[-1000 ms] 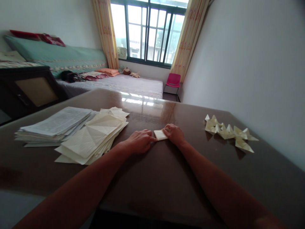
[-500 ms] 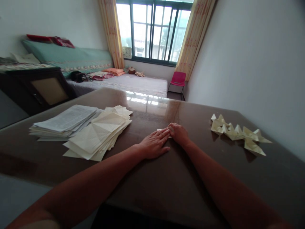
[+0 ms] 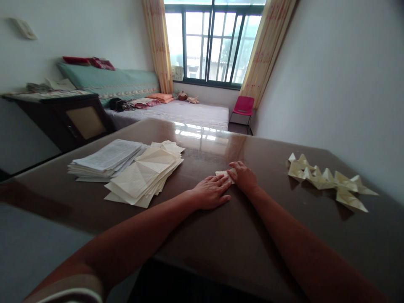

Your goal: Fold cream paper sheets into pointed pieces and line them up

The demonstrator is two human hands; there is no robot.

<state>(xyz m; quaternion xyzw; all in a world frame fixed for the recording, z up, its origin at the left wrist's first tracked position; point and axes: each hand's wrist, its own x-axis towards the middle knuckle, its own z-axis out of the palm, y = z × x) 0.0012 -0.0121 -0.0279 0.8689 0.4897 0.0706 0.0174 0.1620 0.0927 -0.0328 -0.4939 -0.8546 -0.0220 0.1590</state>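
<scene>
A small folded cream paper (image 3: 222,173) lies on the dark glossy table (image 3: 221,240) near its middle. My left hand (image 3: 212,192) rests flat on the table with fingers stretched out, its fingertips pressing the paper's near edge. My right hand (image 3: 244,177) is curled over the paper's right side, its fingers pinching it. Most of the paper is hidden under both hands.
A stack of creased cream sheets (image 3: 145,174) and a pile of printed pages (image 3: 107,158) lie at the left. Several folded paper shapes (image 3: 328,180) sit in a row at the right, near the wall. A bed, a dark cabinet and a pink chair stand beyond.
My left hand slid right and flattened over the folded paper, covering most of it. The camera view shifted left, so everything sits further right in the picture.
</scene>
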